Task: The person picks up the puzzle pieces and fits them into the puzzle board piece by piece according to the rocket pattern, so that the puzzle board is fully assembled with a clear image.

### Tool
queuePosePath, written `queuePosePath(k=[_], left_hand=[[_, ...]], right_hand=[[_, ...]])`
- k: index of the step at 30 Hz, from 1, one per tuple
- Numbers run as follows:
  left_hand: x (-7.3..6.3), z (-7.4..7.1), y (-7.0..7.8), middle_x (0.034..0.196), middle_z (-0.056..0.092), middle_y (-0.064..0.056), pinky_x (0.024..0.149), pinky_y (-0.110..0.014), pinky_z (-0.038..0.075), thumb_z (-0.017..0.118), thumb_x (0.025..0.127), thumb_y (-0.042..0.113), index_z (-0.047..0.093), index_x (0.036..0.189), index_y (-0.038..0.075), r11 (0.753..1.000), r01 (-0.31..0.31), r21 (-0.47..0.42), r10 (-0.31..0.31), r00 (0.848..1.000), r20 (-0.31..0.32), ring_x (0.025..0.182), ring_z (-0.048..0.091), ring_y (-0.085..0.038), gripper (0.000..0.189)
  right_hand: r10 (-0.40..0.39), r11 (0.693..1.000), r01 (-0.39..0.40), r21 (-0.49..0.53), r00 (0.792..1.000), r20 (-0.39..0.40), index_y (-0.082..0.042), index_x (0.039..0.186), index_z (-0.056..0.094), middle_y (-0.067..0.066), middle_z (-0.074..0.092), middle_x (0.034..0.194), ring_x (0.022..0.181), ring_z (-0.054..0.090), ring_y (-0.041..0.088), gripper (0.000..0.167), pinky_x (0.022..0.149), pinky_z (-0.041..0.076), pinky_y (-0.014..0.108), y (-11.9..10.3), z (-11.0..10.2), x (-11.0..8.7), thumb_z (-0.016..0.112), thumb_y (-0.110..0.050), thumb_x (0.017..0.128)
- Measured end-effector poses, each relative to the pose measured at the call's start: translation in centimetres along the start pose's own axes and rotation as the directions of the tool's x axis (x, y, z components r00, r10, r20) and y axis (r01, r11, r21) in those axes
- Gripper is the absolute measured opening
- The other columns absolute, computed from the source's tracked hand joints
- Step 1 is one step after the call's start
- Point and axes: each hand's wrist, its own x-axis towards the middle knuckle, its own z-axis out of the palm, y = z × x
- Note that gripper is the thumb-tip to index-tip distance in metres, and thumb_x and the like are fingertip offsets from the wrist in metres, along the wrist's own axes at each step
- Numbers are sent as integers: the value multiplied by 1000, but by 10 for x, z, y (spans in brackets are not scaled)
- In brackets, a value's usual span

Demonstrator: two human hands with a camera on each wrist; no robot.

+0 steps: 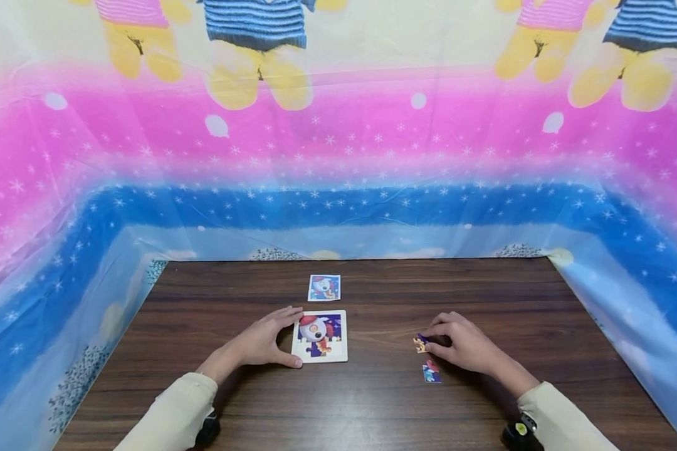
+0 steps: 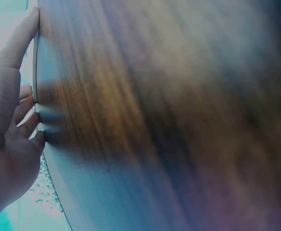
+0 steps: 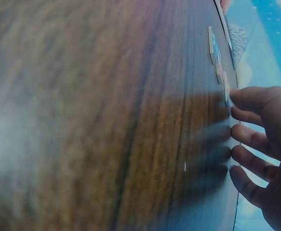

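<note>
A white-framed jigsaw puzzle board [image 1: 343, 338] lies on the table, partly filled with a picture of a white figure in a red hat. My left hand [image 1: 262, 339] holds its left side, thumb at the near corner and fingers at the far corner. The left wrist view shows the hand [image 2: 10, 110] along the board's thin edge. Farther right, my right hand [image 1: 464, 341] pinches a purple and orange jigsaw piece [image 1: 420, 343] at the tabletop. Just nearer lies a blue and red jigsaw piece [image 1: 431, 372]. The right wrist view shows the thumb and fingers of that hand [image 3: 270, 139] by the pieces' edges.
A small printed picture card [image 1: 324, 287] lies just beyond the puzzle board. The dark wooden table [image 1: 383, 401] is bordered at the back and sides by a pink and blue patterned cloth [image 1: 338, 207].
</note>
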Motion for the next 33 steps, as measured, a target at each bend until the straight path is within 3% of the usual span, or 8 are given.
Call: queuePosePath(k=[5, 13, 18, 26, 33], left_hand=[[-1, -1, 1, 165, 33, -7, 118, -58, 30, 86, 76, 58, 39, 158, 9, 1000, 0, -10, 0, 1000, 0, 155, 23, -32, 107], [-1, -1, 2, 166, 32, -6, 118, -58, 30, 86, 76, 57, 39, 158, 10, 1000, 10, -9, -10, 1000, 3, 155, 23, -32, 106], [-2, -1, 2, 166, 32, -6, 118, -58, 29, 86, 76, 56, 39, 159, 11, 1000, 12, -12, -12, 1000, 5, 155, 23, -32, 105], [0, -2, 2, 166, 32, -8, 118, -59, 30, 86, 77, 56, 39, 159, 10, 1000, 8, -6, -8, 1000, 5, 155, 24, -33, 105], [-1, -2, 2, 166, 32, -7, 118, -59, 30, 86, 77, 56, 39, 159, 11, 1000, 12, 0, -12, 1000, 3, 155, 23, -32, 105]], right_hand=[[37, 999, -37, 2, 998, 42, -24, 115, 79, -9, 65, 112, 99, 58, 10, 29, 78, 51, 34, 0, -1, 0, 78, -40, 91], [-33, 999, 32, 9, 999, 28, -23, 109, 81, -12, 65, 105, 93, 58, 7, 25, 74, 51, 31, 2, -3, 6, 80, -39, 90], [-35, 999, 35, -7, 999, 26, -25, 108, 80, -15, 65, 104, 94, 60, 6, 26, 78, 54, 33, -1, -3, 13, 76, -45, 92], [-49, 999, 49, 13, 999, -12, -23, 111, 80, -11, 69, 105, 97, 63, 9, 28, 81, 56, 37, -21, -5, 27, 76, -44, 92], [-61, 998, 61, 19, 998, -5, -23, 111, 80, -11, 71, 105, 97, 63, 7, 30, 81, 56, 35, -43, 6, 41, 75, -46, 93]])
